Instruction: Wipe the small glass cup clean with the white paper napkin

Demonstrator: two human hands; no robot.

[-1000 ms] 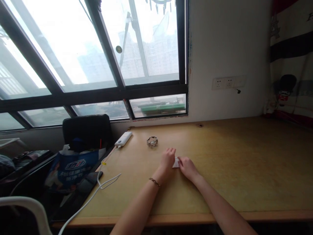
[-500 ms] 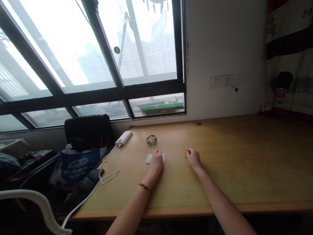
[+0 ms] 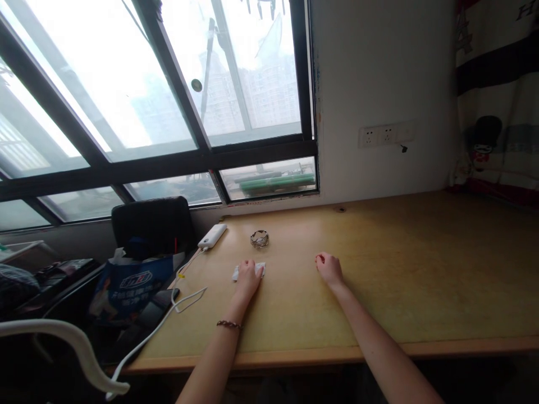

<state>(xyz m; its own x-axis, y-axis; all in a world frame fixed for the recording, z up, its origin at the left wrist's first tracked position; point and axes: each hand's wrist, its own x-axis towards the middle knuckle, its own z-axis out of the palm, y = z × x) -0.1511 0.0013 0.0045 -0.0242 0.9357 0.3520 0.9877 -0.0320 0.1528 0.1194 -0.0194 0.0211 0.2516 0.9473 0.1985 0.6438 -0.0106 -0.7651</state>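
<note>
My left hand [image 3: 249, 277] lies on a folded white tissue [image 3: 260, 266] on the tabletop, its fingers curled down over it. Much of the tissue is hidden beneath the palm. A braided bracelet [image 3: 229, 324] circles the left wrist. To the right, my right hand [image 3: 329, 269] rests on the table in a loose fist, with no object showing in it. Just beyond the left hand stands an openwork metal ring-shaped piece [image 3: 259, 239], dark and silvery.
A white power bank [image 3: 213, 237] sits at the table's left edge, with a white cable [image 3: 145, 336] running down from it. The wooden table [image 3: 421, 269] stretches right towards a curtain [image 3: 488, 112]. Left of it are a black chair [image 3: 151, 221] and a blue bag [image 3: 135, 286].
My left hand has slid left across the table, and the tissue has moved with it. My right hand stays in nearly the same place, still closed.
</note>
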